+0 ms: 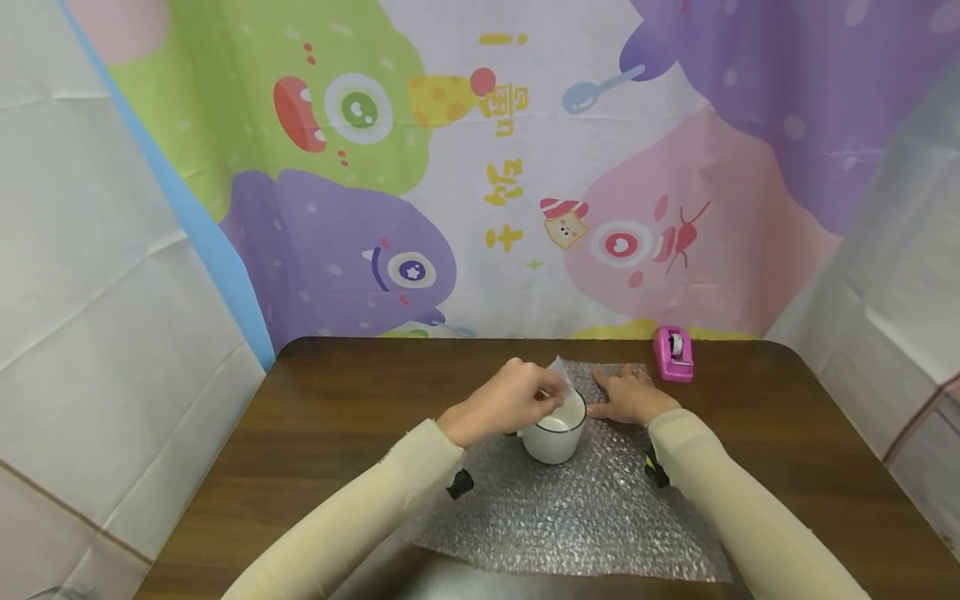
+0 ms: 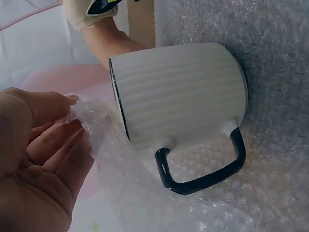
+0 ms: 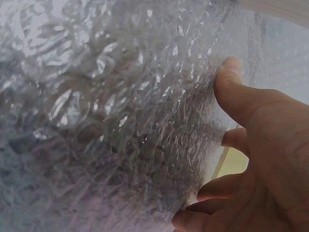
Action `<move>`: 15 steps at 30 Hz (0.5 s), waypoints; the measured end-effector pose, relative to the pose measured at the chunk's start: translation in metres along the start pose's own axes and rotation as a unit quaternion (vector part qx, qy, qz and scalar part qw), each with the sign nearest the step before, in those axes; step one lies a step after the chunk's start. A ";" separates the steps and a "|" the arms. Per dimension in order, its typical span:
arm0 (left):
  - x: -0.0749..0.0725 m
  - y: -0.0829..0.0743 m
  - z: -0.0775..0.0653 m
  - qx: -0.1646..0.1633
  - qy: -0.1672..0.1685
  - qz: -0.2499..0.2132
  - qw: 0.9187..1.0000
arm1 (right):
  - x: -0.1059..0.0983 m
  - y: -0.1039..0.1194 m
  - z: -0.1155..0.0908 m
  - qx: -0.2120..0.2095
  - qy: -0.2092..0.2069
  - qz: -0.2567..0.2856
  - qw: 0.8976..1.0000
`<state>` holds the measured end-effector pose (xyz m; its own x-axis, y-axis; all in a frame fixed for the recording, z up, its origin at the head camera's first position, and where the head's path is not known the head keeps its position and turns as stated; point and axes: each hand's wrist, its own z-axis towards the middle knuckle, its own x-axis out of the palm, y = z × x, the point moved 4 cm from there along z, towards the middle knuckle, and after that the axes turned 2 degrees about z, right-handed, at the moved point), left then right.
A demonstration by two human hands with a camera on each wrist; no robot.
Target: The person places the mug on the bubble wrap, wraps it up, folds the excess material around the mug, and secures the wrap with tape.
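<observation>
A white ribbed mug [image 2: 178,92] with a dark rim and black handle [image 2: 207,180] stands upright on a sheet of bubble wrap [image 1: 585,517]. My left hand [image 1: 513,400] is over the mug's left side, pinching a raised corner of the wrap [image 2: 94,118] between thumb and fingers beside the mug's mouth. To the right of the mug, my right hand [image 1: 628,396] rests at the far part of the sheet, fingers spread. Its thumb [image 3: 231,72] touches the wrap in the right wrist view, and the other fingertips lie along the sheet's edge.
A pink tape dispenser [image 1: 673,354] stands at the back right of the brown wooden table [image 1: 300,467]. Behind the table hangs a curtain [image 1: 465,283] printed with cartoon monsters. Pale sheets [image 1: 97,275] hang along both sides.
</observation>
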<state>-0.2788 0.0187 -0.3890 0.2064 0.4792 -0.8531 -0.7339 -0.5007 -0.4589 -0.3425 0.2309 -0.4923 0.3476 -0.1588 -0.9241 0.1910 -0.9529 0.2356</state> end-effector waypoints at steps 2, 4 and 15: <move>0.002 0.000 -0.001 0.000 0.005 -0.003 1.000 | 0.000 0.000 0.000 0.000 0.000 -0.001 1.000; 0.004 0.001 -0.001 0.002 0.009 -0.005 1.000 | 0.001 0.000 0.000 0.001 0.001 0.000 1.000; 0.009 0.003 -0.002 0.016 0.044 -0.027 0.999 | 0.000 -0.001 0.001 0.002 0.009 -0.001 1.000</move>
<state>-0.2777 0.0205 -0.3984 0.3006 0.4397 -0.8464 -0.7399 -0.4525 -0.4978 -0.3443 0.2319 -0.4926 0.3633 -0.1517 -0.9192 0.1889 -0.9542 0.2321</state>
